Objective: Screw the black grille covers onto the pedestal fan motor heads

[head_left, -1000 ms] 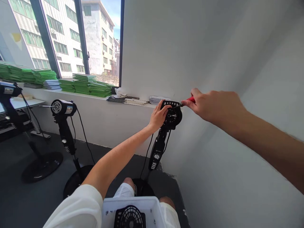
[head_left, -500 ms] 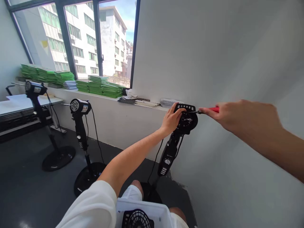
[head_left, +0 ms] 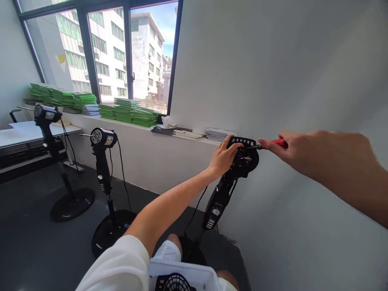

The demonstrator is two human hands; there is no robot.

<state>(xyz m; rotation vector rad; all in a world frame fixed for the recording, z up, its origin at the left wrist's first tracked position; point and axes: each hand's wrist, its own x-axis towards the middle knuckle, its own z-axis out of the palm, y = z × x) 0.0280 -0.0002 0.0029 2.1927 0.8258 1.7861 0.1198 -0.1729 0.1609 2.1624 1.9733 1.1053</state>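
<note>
In my right hand (head_left: 303, 151) is a screwdriver (head_left: 274, 144) with a red handle, its shaft pointing left at the fan head. The tip reaches the upper part of a black slotted cover (head_left: 249, 141) on that head; the exact contact point is too small to tell. My left hand (head_left: 222, 158) grips the cover's left side, fingers over its top and front. A metal shaft sticks out of the head's middle. Below, the black fan stand (head_left: 216, 206) with its dial leans to the right. Part of the head is hidden by my left hand.
A white bin (head_left: 194, 268) with a black slotted cover (head_left: 174, 283) sits on my lap. Two more fan stands, a nearer one (head_left: 104, 161) and a farther one (head_left: 50, 133), stand left. Green stacks (head_left: 130, 113) line the windowsill. The wall (head_left: 287, 81) rises close behind the fan.
The fan head, both hands and the screwdriver sit slightly farther right and lower in view. The view itself has shifted a little. Both hands keep their hold.
</note>
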